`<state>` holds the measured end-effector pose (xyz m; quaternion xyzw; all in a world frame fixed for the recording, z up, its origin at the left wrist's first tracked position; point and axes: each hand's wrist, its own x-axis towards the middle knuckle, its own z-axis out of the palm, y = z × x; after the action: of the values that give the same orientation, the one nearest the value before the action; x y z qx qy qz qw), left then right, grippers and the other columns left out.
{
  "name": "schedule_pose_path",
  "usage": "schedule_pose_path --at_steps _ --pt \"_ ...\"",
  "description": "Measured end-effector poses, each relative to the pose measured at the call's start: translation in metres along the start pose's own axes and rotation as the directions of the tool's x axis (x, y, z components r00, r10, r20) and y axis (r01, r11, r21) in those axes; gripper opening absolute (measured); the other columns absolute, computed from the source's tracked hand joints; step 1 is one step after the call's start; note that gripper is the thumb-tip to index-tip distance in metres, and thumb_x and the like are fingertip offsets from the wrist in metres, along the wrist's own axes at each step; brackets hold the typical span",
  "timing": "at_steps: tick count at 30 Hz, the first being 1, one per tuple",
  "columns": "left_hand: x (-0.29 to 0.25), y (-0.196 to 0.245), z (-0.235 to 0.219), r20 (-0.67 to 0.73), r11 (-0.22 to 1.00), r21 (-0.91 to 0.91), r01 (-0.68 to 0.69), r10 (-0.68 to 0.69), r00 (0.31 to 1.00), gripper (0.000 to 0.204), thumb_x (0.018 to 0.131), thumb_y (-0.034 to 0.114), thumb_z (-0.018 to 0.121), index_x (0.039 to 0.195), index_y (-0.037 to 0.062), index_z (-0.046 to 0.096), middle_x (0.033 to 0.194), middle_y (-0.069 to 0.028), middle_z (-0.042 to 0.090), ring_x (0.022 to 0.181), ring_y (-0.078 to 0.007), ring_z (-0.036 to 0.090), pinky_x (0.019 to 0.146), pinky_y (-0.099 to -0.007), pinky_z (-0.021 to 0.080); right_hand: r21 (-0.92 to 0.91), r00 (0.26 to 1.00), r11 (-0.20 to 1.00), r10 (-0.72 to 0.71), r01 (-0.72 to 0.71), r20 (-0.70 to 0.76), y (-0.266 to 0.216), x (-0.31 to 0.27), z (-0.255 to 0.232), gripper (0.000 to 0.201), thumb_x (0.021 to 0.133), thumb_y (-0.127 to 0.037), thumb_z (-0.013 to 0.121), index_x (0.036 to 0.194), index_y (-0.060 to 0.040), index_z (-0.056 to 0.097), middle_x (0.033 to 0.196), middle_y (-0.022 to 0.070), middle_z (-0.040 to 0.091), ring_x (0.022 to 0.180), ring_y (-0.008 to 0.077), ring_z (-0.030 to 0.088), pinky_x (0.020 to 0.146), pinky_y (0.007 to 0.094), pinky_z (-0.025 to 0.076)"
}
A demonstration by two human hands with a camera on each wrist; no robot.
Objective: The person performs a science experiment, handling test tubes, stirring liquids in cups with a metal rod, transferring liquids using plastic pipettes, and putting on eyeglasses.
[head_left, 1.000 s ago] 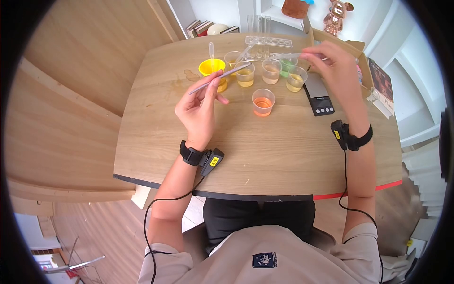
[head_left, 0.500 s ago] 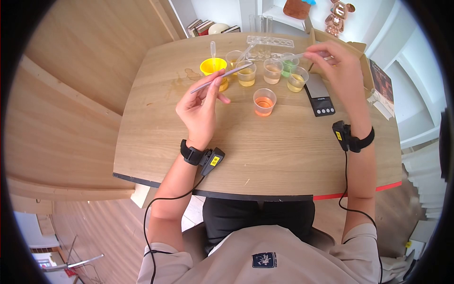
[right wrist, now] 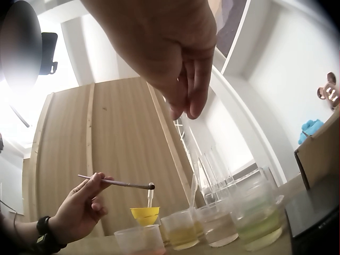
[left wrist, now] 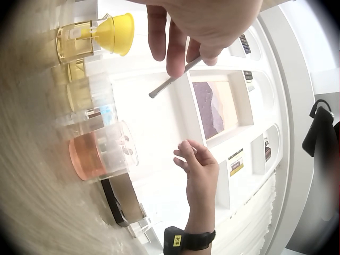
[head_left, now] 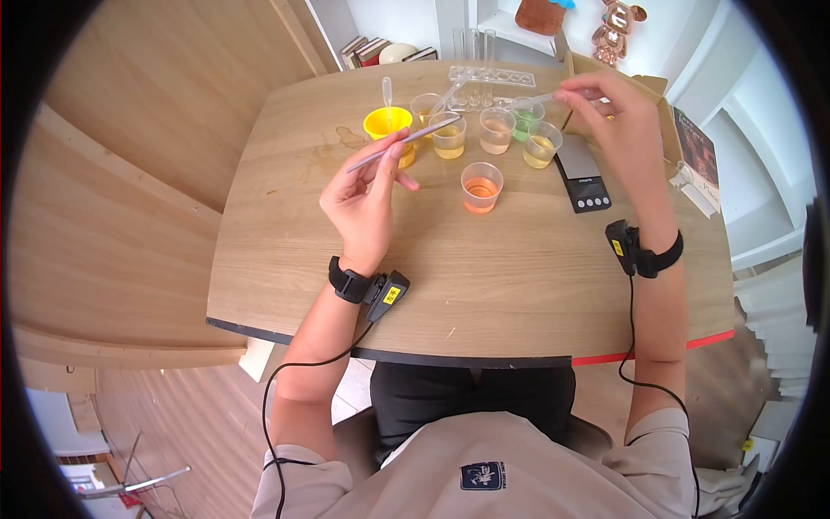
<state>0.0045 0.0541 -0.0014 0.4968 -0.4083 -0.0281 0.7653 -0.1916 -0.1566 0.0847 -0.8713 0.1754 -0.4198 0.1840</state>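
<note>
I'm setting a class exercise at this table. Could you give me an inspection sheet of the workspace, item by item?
Surface: wood-look tabletop; wet-looking marks on its left side.
Job's things: slender rod; orange-liquid cup in front, other clear cups behind it; yellow funnel with a pipette standing in it; digital scale; test-tube rack at the back.
Clutter: open cardboard box at the back right.
Hands: left hand pinches the slender rod; right hand appears to pinch a clear slender item, type unclear.
Cables: black cables run from both wrist cameras.
Surroundings: white shelves with books and a shiny bear figurine.
</note>
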Motion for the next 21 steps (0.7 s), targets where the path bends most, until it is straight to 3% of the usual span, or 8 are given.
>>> schedule_pose_path --at_steps 3,7,13,16,18,21 --pt "0.000 0.000 -0.001 0.004 1.000 0.000 -0.001 0.001 1.000 0.021 0.098 0.000 0.063 0.117 -0.0073 0.067 0.113 -0.0212 0.072 0.067 -0.0177 0.069 0.061 -0.0256 0.056 0.078 1.000 0.997 -0.017 0.019 -0.024 0.003 0.002 0.001 0.019 0.090 -0.014 0.073 0.106 -0.0054 0.072 0.094 0.0039 0.072 0.085 0.0125 0.067 0.072 0.0283 0.055" --pt "0.000 -0.001 0.000 0.003 1.000 -0.001 -0.003 0.003 1.000 0.021 0.098 0.000 0.063 0.117 -0.0074 0.067 0.113 -0.0215 0.072 0.067 -0.0180 0.069 0.061 -0.0259 0.056 0.036 0.999 0.999 0.039 -0.039 -0.011 -0.004 0.002 0.002 0.021 0.090 -0.014 0.073 0.109 -0.0063 0.072 0.096 0.0036 0.072 0.086 0.0120 0.067 0.073 0.0282 0.055" --pt "0.000 -0.001 0.000 0.003 1.000 -0.006 -0.007 0.007 1.000 0.021 0.098 0.000 0.063 0.117 -0.0075 0.067 0.113 -0.0214 0.072 0.067 -0.0179 0.069 0.061 -0.0262 0.056 -0.018 1.000 0.999 0.030 -0.030 0.002 0.007 -0.002 0.002 0.018 0.090 -0.015 0.074 0.105 -0.0052 0.073 0.094 0.0044 0.073 0.084 0.0129 0.068 0.072 0.0273 0.056" --pt "0.000 -0.001 -0.001 0.006 1.000 0.001 -0.003 0.003 1.000 0.021 0.098 0.000 0.063 0.117 -0.0076 0.067 0.113 -0.0213 0.072 0.067 -0.0178 0.069 0.062 -0.0262 0.056 0.055 0.996 0.995 0.087 -0.089 0.025 0.007 -0.001 0.002 0.017 0.090 -0.015 0.074 0.101 -0.0035 0.073 0.091 0.0046 0.073 0.083 0.0134 0.068 0.071 0.0261 0.055" --pt "0.000 0.000 -0.001 0.007 1.000 0.003 -0.004 0.004 1.000 0.021 0.098 0.000 0.063 0.117 -0.0076 0.067 0.113 -0.0214 0.072 0.067 -0.0178 0.069 0.062 -0.0261 0.056 0.045 0.999 0.999 -0.021 0.022 -0.031 0.002 0.000 0.003 0.016 0.089 -0.015 0.075 0.100 -0.0026 0.073 0.087 0.0045 0.072 0.080 0.0121 0.068 0.069 0.0244 0.054" --pt "0.001 0.000 -0.001 0.008 1.000 0.004 -0.005 0.005 1.000 0.021 0.098 0.000 0.063 0.117 -0.0076 0.067 0.113 -0.0213 0.072 0.067 -0.0176 0.069 0.062 -0.0258 0.056 0.051 0.997 0.998 -0.045 0.048 -0.057 -0.001 0.001 0.005 0.016 0.090 -0.015 0.075 0.100 -0.0022 0.073 0.085 0.0045 0.072 0.077 0.0119 0.068 0.069 0.0239 0.054"
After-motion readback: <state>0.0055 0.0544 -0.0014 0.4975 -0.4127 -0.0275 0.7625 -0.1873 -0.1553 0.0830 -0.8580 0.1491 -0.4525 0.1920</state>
